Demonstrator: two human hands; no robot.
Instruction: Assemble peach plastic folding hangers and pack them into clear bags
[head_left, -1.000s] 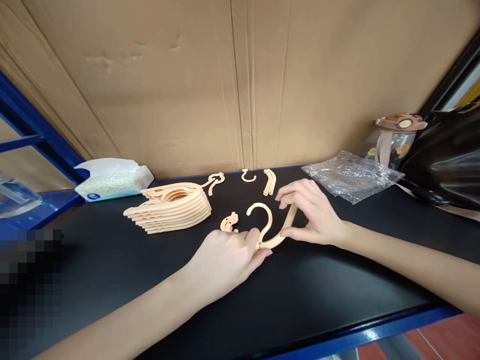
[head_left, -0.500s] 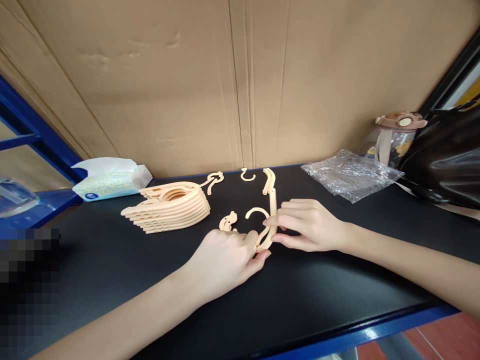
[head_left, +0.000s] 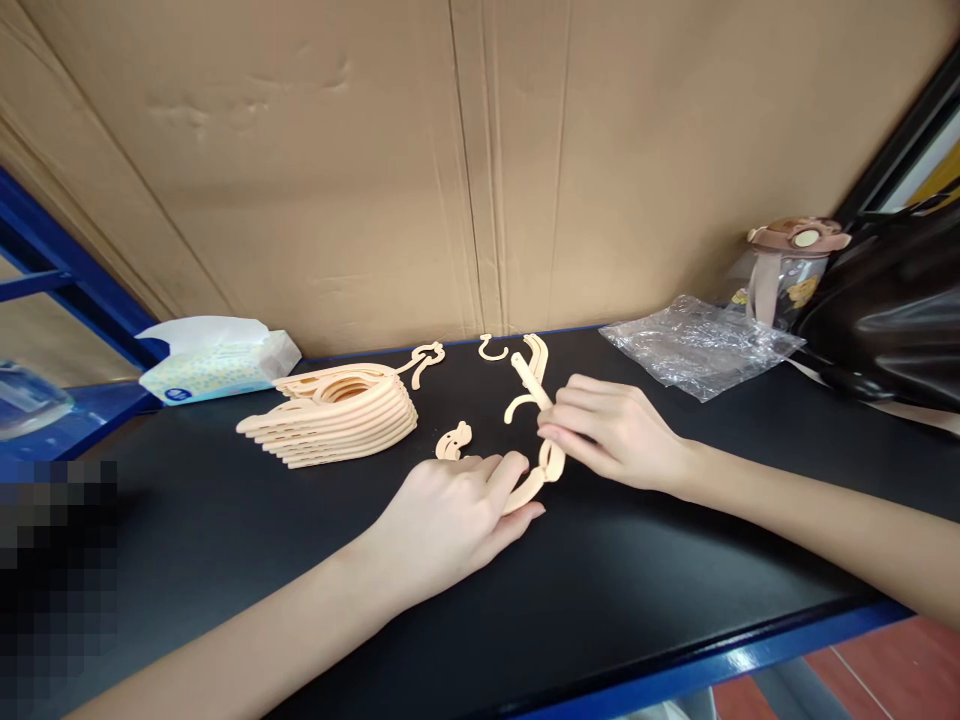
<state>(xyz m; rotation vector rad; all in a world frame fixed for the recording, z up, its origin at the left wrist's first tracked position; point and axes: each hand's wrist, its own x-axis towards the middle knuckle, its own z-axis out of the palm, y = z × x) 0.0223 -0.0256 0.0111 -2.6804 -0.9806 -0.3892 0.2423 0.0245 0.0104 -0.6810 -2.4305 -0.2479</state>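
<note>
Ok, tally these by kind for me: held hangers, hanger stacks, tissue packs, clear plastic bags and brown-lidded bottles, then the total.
Held hanger: 1
Hanger stack: 1
Tissue pack: 1
Clear plastic bag: 1
Brown-lidded bottle: 1
Total: 5

The head camera faces forward and down—tabletop (head_left: 637,570) close below.

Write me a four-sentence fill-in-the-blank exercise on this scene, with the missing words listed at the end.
1. The bare left hand and bare right hand hold a cream jointed hanger at a smooth table coloured ____.
2. The layered stack of cream hangers lies nearer the ____ hand.
3. The crumpled clear plastic bag lies on the table's ____ side.
4. The transparent bottle has a lid coloured ____.

Missing words: black; left; right; brown.
</note>
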